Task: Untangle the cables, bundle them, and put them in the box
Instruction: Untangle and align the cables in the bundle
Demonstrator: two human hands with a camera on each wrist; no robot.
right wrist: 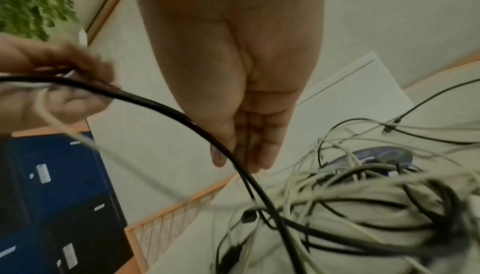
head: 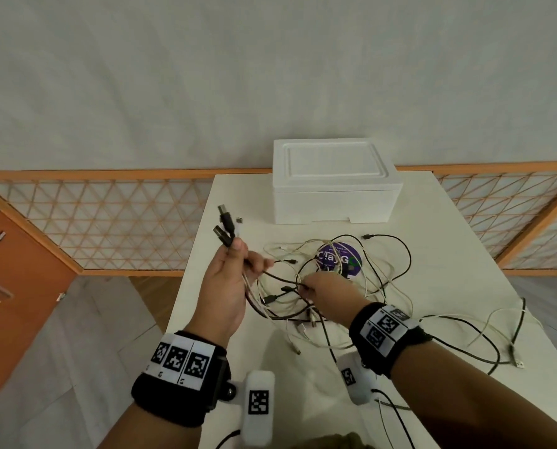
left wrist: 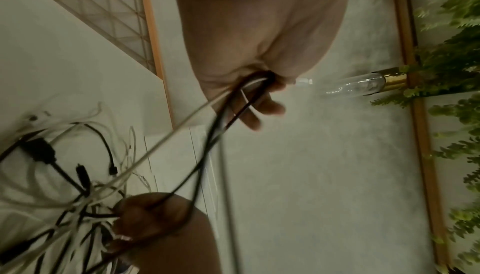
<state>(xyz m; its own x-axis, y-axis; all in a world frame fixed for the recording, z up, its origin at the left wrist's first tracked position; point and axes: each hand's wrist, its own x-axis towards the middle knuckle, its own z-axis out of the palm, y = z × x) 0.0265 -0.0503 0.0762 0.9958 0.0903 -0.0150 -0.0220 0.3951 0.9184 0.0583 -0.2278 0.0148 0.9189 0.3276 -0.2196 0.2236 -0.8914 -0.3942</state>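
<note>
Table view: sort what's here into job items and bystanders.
Job: tangled cables; white box, lid on; left hand gripping plug ends; right hand in the tangle.

Bystanders: purple sticker under the cables; lattice screen; orange cabinet.

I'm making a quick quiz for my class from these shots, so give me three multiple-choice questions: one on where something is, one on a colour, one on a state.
1. Where does the white box stand?
A. at the far end of the table, beyond the tangled cables
B. on the floor
C. in the person's lap

2. What colour is the round sticker under the cables?
A. red
B. purple
C. yellow

3. What is the state of the box?
A. lid off
B. tipped on its side
C. lid on, upright

Answers: 1 A, the box sits behind the cable pile on the table. 2 B, purple shows between the strands. 3 C, the lid sits flat on top while the left hand grips several cable ends.
</note>
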